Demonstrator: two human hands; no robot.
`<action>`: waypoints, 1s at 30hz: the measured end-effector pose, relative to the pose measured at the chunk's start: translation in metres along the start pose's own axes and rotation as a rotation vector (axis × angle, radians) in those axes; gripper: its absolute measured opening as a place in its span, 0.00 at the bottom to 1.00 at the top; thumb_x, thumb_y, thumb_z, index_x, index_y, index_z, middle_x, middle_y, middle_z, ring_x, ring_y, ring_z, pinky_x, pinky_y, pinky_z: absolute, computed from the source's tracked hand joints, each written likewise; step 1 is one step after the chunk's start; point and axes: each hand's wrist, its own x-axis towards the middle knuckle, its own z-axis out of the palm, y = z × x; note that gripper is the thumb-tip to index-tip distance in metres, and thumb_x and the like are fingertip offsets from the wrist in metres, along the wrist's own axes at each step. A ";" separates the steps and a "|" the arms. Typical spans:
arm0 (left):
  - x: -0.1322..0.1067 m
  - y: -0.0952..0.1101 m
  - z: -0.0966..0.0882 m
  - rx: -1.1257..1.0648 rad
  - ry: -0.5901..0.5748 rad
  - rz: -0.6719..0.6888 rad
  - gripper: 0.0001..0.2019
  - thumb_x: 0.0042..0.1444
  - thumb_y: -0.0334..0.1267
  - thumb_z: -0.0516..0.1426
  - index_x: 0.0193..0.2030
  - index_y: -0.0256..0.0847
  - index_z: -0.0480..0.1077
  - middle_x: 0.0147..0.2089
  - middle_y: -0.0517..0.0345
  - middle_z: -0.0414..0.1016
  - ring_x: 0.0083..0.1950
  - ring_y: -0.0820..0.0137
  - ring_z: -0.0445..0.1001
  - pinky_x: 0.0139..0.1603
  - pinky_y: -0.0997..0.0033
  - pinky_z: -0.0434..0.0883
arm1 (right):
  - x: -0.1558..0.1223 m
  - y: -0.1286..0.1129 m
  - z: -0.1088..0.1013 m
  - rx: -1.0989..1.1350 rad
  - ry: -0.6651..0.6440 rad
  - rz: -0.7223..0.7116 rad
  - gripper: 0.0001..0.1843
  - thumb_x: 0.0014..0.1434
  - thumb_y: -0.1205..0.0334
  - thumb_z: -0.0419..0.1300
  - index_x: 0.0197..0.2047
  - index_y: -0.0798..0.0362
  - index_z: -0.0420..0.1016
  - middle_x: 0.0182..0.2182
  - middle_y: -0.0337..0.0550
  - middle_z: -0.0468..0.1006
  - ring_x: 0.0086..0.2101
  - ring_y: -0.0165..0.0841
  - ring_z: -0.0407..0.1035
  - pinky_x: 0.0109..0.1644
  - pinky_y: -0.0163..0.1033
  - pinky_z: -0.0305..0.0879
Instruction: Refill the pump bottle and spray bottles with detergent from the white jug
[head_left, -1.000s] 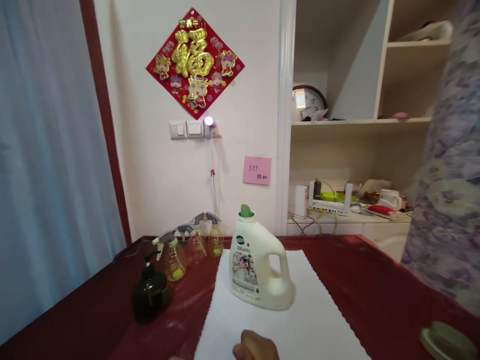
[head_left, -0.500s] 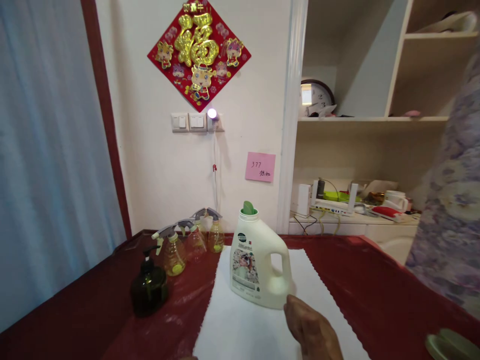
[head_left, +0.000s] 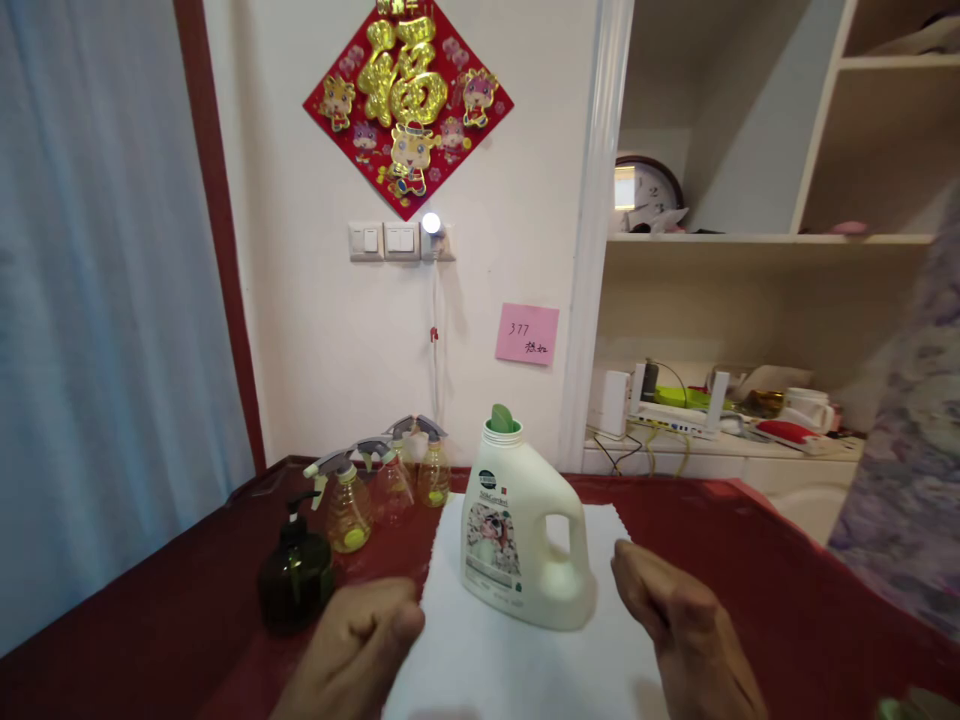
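Flanking the lower part of the view, the two bare hands stand one on each side of the white cloth (head_left: 517,675). The left hand (head_left: 360,645) has its fingers curled in, thumb laid against them, near the cloth's left edge; the right hand (head_left: 686,625) is folded into a similar loose fist by the right edge. Neither shows anything in its grip, though whether something small is tucked inside the palms I cannot tell. At the lower right corner a pale green object (head_left: 919,706) is cut off by the frame.

Just beyond the hands and between them, the cream jug (head_left: 529,530) stands upright on the cloth, touching neither. Its tall axis is vertical; its broad base runs left to right, the right end set a little nearer the person. The loop handle (head_left: 576,545) is on the right, so the right hand is the nearer one, just beside that end, while a wider strip of cloth separates the left hand from the label side. The neck rises on the left, with a green spout (head_left: 501,418) in it.

Left of the cloth, on the dark red table (head_left: 705,515), stand a dark pump bottle (head_left: 295,580) and, farther back, several spray bottles (head_left: 350,515). Behind everything, a pink note (head_left: 527,334) hangs on the wall.
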 end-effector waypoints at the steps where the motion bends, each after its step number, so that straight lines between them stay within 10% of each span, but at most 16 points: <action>1: 0.010 0.006 -0.004 -0.009 0.015 0.034 0.32 0.58 0.69 0.52 0.21 0.44 0.48 0.22 0.67 0.47 0.25 0.74 0.44 0.24 0.73 0.49 | 0.009 -0.006 0.001 -0.007 0.012 -0.033 0.33 0.68 0.30 0.37 0.25 0.48 0.47 0.23 0.34 0.49 0.24 0.31 0.46 0.26 0.40 0.45; 15: 0.120 0.105 -0.012 -0.077 0.166 0.469 0.34 0.59 0.71 0.51 0.17 0.43 0.57 0.18 0.67 0.49 0.21 0.75 0.48 0.23 0.71 0.48 | 0.114 -0.055 0.001 -0.213 0.125 -0.073 0.40 0.57 0.18 0.26 0.21 0.47 0.45 0.20 0.32 0.46 0.23 0.30 0.43 0.28 0.40 0.41; 23: 0.228 0.063 0.005 0.434 0.236 0.131 0.35 0.54 0.76 0.46 0.14 0.47 0.55 0.15 0.59 0.58 0.23 0.65 0.61 0.30 0.65 0.56 | 0.176 0.025 0.001 -0.469 0.030 0.326 0.41 0.59 0.21 0.24 0.17 0.44 0.49 0.15 0.34 0.50 0.20 0.32 0.48 0.27 0.40 0.43; 30: 0.244 0.033 -0.009 0.526 0.281 0.031 0.35 0.57 0.73 0.43 0.13 0.48 0.59 0.14 0.55 0.61 0.23 0.59 0.67 0.30 0.63 0.59 | 0.180 0.056 -0.007 -0.563 0.043 0.463 0.38 0.63 0.24 0.34 0.18 0.45 0.56 0.15 0.35 0.58 0.21 0.36 0.58 0.30 0.41 0.53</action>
